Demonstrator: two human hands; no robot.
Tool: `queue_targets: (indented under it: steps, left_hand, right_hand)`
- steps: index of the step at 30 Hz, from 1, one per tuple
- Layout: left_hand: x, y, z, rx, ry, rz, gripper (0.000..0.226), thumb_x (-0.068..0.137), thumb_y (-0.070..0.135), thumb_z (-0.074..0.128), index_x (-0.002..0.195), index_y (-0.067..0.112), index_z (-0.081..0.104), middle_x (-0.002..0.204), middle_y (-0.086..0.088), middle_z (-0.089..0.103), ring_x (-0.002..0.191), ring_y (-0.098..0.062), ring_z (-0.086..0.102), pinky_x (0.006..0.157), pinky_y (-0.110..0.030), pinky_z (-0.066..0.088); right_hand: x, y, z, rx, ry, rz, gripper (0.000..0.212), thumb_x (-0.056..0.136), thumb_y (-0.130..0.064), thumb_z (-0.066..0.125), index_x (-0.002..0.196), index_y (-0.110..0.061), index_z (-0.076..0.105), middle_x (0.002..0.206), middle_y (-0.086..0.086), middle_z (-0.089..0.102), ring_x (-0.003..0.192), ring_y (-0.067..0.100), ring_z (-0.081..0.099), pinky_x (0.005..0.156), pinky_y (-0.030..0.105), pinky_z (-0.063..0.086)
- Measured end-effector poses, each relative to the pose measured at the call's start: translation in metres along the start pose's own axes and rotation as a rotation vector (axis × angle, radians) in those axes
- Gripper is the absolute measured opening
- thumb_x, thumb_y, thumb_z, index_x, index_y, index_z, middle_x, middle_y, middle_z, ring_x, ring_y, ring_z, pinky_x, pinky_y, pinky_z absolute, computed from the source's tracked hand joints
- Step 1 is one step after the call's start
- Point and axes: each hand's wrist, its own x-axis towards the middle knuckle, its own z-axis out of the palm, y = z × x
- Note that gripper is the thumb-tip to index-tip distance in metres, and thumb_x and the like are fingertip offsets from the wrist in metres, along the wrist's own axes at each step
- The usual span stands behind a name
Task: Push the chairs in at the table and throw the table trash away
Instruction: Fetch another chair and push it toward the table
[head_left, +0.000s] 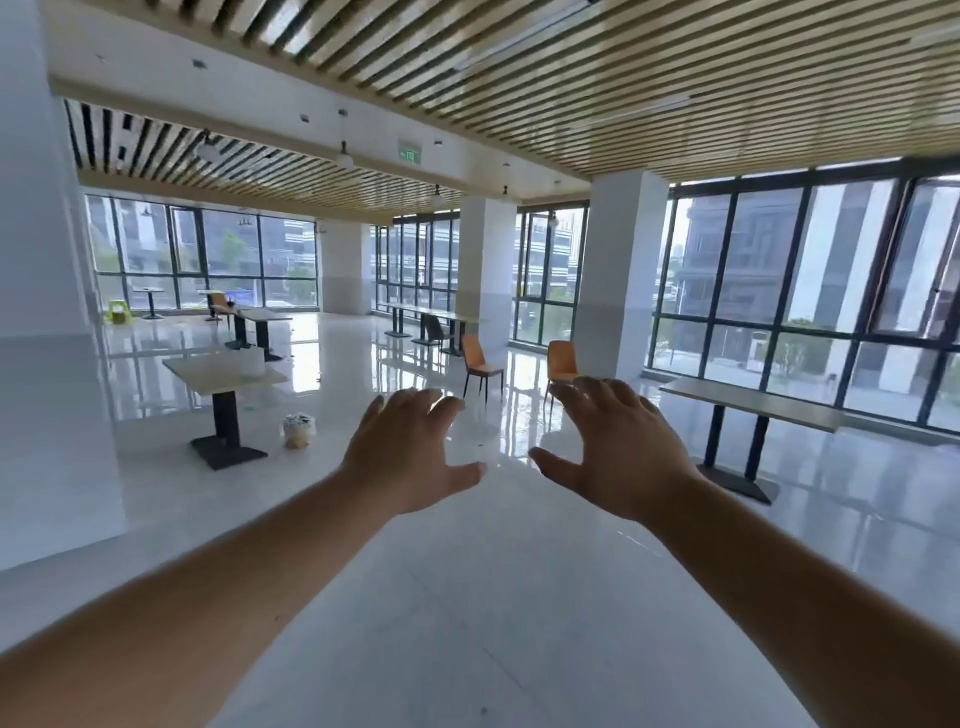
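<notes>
Over on the far left, a white pillar (47, 312) fills the edge of the view, and just past it a light-topped table (208, 370) stands on a dark pedestal with a white container (253, 362) sitting on top. On the glossy floor (467, 597) right beside that table's base sits a small clear trash bag (298, 429), stuffed and upright. Further back on the left there's another table (262, 315) with an orange chair at it (222, 302), and something bright green (117, 312) near the windows, too small to make out. Now to the middle: the left hand (410, 460) is stretched out in front, palm down, fingers spread, gripping nothing. Beyond it, an orange chair (478, 361) stands alone on the open floor, well apart from any table, with a long table (434, 313) and a dark chair (434, 330) behind. The right hand (618, 447) mirrors the left, fingers splayed wide and empty, hovering just apart from it. Peeking over its knuckles is a second orange chair (562, 359), also out in the open. Far right, a long table (748, 406) runs along the tall windows (810, 291).
</notes>
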Motion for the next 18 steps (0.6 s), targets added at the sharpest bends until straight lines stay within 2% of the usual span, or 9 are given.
queue_targets:
  steps: [6,10,14,18]
  left_hand:
    - [0.112,-0.045,0.081,0.038,0.027,0.015,0.090,0.076,0.086,0.043,0.145,0.028,0.045,0.148,0.000,0.052,0.135,-0.026,0.045,0.113,-0.050,0.035]
    - [0.171,-0.109,0.149,0.047,0.019,-0.072,0.089,0.076,0.086,0.045,0.145,0.030,0.045,0.151,0.000,0.050,0.138,-0.026,0.043,0.114,-0.050,0.034]
    - [0.217,-0.195,0.202,0.100,-0.065,-0.223,0.090,0.075,0.087,0.046,0.147,0.034,0.043,0.155,0.003,0.047,0.140,-0.025,0.042,0.116,-0.050,0.034]
    - [0.238,-0.296,0.228,0.160,-0.083,-0.373,0.082,0.074,0.085,0.050,0.138,0.034,0.051,0.142,0.004,0.057,0.129,-0.026,0.052,0.105,-0.045,0.043]
  right_hand:
    - [0.110,0.042,0.097,0.005,-0.005,-0.026,0.082,0.090,-0.081,0.042,0.153,-0.029,0.038,0.153,0.005,0.050,0.140,0.032,0.043,0.112,0.050,0.038]
    - [0.204,0.044,0.192,0.090,-0.003,-0.087,0.087,0.087,-0.084,0.036,0.153,-0.028,0.040,0.152,0.005,0.051,0.139,0.031,0.044,0.110,0.051,0.041]
    - [0.314,0.020,0.290,0.203,-0.058,-0.194,0.088,0.087,-0.086,0.036,0.155,-0.029,0.037,0.153,0.003,0.050,0.139,0.029,0.045,0.110,0.049,0.042]
    - [0.423,-0.040,0.367,0.324,-0.089,-0.326,0.087,0.089,-0.085,0.041,0.155,-0.030,0.036,0.153,0.002,0.050,0.138,0.028,0.045,0.109,0.047,0.041]
